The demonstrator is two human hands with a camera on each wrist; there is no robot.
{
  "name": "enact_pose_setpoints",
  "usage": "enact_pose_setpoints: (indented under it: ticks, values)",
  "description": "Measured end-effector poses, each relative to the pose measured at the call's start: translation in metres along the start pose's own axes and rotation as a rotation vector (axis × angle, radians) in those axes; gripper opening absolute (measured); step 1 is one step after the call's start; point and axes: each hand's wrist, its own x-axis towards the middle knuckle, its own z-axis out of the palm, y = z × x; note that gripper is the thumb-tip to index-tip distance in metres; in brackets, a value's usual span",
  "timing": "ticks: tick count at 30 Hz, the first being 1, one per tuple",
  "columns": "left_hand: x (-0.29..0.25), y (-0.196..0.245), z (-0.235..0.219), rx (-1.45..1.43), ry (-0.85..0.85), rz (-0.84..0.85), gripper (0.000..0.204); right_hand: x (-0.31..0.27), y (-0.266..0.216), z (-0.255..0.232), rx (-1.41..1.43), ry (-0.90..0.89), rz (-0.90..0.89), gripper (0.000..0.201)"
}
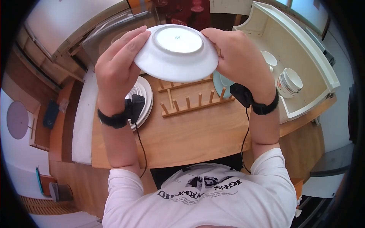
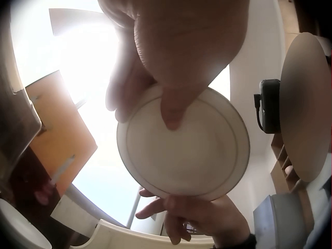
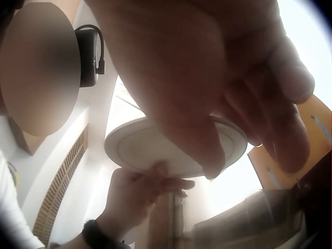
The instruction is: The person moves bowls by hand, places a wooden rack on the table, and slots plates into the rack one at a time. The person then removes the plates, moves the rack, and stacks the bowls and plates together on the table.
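Both hands hold a white plate (image 1: 178, 57) up above the table, its underside with a small green mark facing the head camera. The left hand (image 1: 118, 68) grips one rim and the right hand (image 1: 241, 57) the opposite rim. In the left wrist view the plate's (image 2: 181, 150) face shows a thin line near its edge, with the left thumb lying on it. From the right wrist, the right thumb also lies over the plate's (image 3: 140, 148) face. Below the plate stands a wooden peg rack (image 1: 190, 108).
Stacked white plates (image 1: 146, 98) lie left of the rack, and a light blue plate (image 1: 221, 84) is at its right end. A cream bin (image 1: 311, 57) on the right holds stacked bowls (image 1: 291, 81) and a white cup (image 1: 269, 59). A transparent box stands at the back left.
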Motion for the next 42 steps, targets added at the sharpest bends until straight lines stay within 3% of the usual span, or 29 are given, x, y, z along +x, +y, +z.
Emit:
enact_pose_setpoints:
  ticks: [3,6,9,12,13,16,22,25,29,38,42]
  values:
    - [0.001,0.007,-0.002,0.003,-0.006,-0.024,0.031,-0.001,-0.003,-0.002,-0.056,-0.077,0.024,0.020]
    - [0.000,0.007,-0.007,0.012,-0.041,-0.084,0.022,0.000,0.000,-0.002,0.039,-0.018,-0.097,0.014]
    - [0.001,0.019,-0.011,-0.198,-0.126,-0.467,0.008,0.002,-0.010,-0.014,0.292,-0.099,-0.053,0.019]
    - [0.010,0.030,-0.015,-0.311,-0.063,-0.739,0.010,0.000,-0.005,-0.015,0.253,-0.034,0.020,0.028]
    - [0.013,0.034,-0.015,-0.444,0.012,-0.914,0.014,-0.002,-0.002,-0.016,0.205,-0.016,0.019,0.027]
    - [0.020,0.035,-0.035,-0.633,0.033,-1.192,0.019,-0.005,0.000,-0.028,0.178,-0.071,0.102,0.027]
    - [-0.040,-0.003,-0.057,-0.808,-0.107,-1.507,0.020,-0.010,0.005,-0.045,0.244,-0.084,0.118,0.027]
    - [-0.082,-0.009,-0.075,-0.747,-0.168,-1.635,0.023,-0.014,-0.005,-0.055,0.413,-0.142,0.164,0.025]
    - [-0.122,-0.010,-0.102,-0.602,-0.093,-1.788,0.024,-0.018,-0.003,-0.057,0.409,-0.179,0.156,0.024]
    - [-0.164,-0.017,-0.125,-0.503,-0.116,-1.980,0.027,-0.025,0.001,-0.060,0.430,-0.181,0.144,0.026]
    - [-0.168,-0.019,-0.123,-0.377,-0.274,-1.942,0.036,-0.027,0.000,-0.063,0.444,-0.189,0.175,0.028]
